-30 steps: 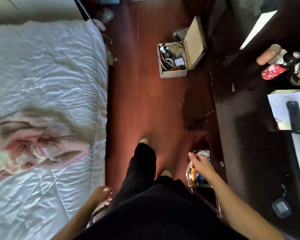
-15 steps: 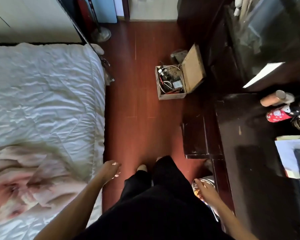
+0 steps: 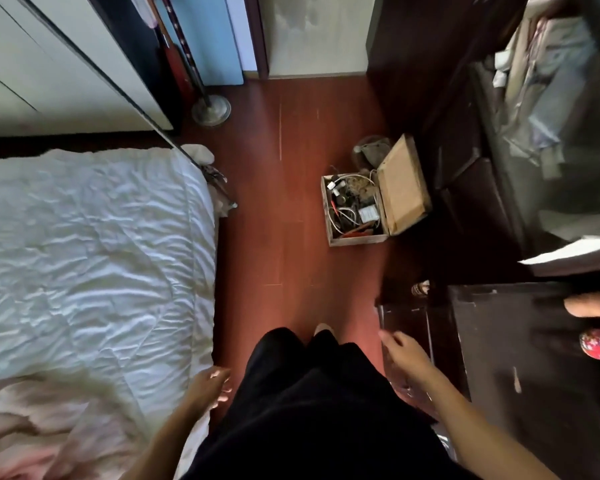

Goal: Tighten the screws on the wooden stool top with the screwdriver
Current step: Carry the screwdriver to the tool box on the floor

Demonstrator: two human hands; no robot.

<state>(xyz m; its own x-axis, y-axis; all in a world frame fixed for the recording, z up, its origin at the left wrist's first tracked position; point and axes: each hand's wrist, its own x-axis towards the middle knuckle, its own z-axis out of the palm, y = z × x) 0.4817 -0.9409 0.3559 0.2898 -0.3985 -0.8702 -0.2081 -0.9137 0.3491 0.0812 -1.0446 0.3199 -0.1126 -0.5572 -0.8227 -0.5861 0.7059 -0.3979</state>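
Fingers [image 3: 219, 374] of the left hand [image 3: 208, 388] hang loosely curled beside the black trousers [image 3: 309, 410], grasping nothing, just at the edge of the rumpled white quilt [image 3: 84, 254]. The right hand [image 3: 404, 356], blurred, is held out near the dark wooden cabinet [image 3: 534, 375] — fingers slack and empty, as far as I can see. Ahead on the red-brown wooden floor [image 3: 274, 237] sits an open wooden box [image 3: 357, 239] of wires; I cannot make out the wooden stool or the screwdriver from here.

A strip of floor [image 3: 284, 237] is left open between bed [image 3: 94, 265] and dark desk [image 3: 520, 358]. It is narrowed ahead by an open box [image 3: 357, 240] of cables.
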